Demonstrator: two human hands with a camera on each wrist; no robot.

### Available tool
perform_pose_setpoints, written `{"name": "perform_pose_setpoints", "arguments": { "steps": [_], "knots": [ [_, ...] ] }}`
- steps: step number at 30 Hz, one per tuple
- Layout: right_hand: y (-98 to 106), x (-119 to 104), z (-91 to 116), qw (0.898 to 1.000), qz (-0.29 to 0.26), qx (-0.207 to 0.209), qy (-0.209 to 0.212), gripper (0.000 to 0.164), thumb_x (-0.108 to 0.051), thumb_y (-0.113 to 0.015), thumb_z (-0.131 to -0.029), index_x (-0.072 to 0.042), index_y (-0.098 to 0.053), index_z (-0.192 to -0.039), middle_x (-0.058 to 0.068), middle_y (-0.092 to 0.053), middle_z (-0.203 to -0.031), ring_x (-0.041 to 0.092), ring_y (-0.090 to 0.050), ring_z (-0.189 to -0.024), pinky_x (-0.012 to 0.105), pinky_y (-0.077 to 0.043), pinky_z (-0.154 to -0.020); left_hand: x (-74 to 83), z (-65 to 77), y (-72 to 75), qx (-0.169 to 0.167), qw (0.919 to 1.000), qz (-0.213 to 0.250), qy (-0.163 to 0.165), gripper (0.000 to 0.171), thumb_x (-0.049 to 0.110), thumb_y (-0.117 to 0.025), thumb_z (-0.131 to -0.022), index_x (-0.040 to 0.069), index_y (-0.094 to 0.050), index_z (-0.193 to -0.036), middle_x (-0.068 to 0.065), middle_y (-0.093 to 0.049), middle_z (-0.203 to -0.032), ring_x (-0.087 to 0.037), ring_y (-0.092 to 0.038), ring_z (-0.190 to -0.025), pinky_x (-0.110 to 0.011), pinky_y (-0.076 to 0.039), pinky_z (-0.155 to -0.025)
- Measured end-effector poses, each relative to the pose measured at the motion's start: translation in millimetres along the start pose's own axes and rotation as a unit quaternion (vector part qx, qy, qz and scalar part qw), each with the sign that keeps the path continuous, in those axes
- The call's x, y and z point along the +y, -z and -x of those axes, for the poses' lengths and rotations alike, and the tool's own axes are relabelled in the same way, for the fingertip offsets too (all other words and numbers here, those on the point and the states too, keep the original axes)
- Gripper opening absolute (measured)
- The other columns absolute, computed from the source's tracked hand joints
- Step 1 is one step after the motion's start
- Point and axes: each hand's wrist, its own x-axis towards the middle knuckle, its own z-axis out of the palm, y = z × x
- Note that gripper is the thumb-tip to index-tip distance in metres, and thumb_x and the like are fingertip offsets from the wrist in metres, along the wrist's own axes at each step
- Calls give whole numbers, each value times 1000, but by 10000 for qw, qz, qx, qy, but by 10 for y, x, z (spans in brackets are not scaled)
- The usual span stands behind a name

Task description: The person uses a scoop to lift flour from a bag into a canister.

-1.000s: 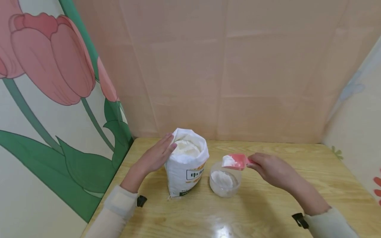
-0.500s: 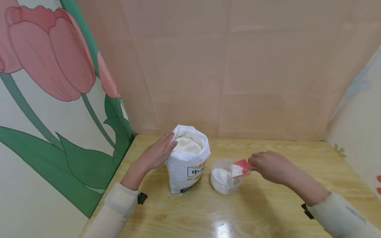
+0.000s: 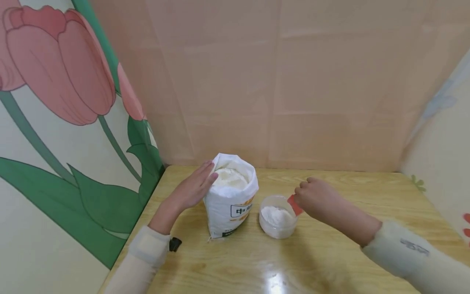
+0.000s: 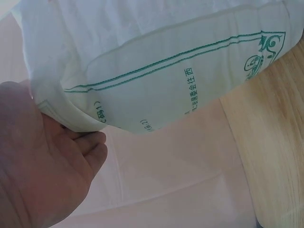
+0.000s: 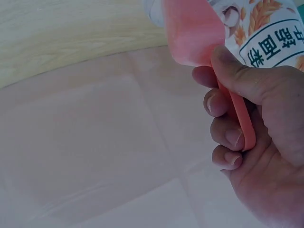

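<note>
A white flour bag [image 3: 229,208] stands with its top rolled open, flour [image 3: 231,178] visible inside. My left hand [image 3: 192,188] grips the bag's left rim; in the left wrist view, the fingers [image 4: 92,147] curl at its folded edge. Just right of the bag is a clear round bowl [image 3: 278,232] with white flour [image 3: 277,216] in it. My right hand [image 3: 321,202] holds a pink scoop [image 3: 295,205] by its handle. The scoop is turned on its side at the bowl's right rim, its inside hidden in the head view.
Both the bag and bowl rest on a wood-grain table [image 3: 220,269]. A plain pinkish-tan sheet [image 3: 275,90] hangs behind the table's back edge. On the left is a wall [image 3: 44,134] painted with tulips, and another pale wall [image 3: 448,163] is at the right.
My right hand has moved left and rolled over, turning the scoop from level with flour in it to tipped over the bowl. The left hand stays at the bag.
</note>
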Motion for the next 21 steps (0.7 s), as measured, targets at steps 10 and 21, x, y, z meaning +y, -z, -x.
{"name": "perform_pose_setpoints", "arguments": {
  "steps": [10, 21],
  "knots": [
    [-26, -49, 2, 9999, 130, 26, -42, 26, -1, -85, -69, -14, -62, -64, -1, -56, -63, 17, -53, -59, 29, -40, -55, 1, -8, -20, -7, 10000, 21, -74, 78, 59, -16, -107, 3, -22, -160, -11, -15, -169, -26, -11, -156, -46, -16, -125],
    [7, 19, 30, 9997, -121, -106, -184, 23, 0, -87, -69, -12, -68, -74, -1, -57, -68, 17, -52, -63, 27, -40, -57, -12, -16, -18, 42, 10000, 3, -49, 78, 60, -15, -107, 3, -22, -160, -10, -15, -169, -25, -11, -157, -46, -16, -125]
  ]
}}
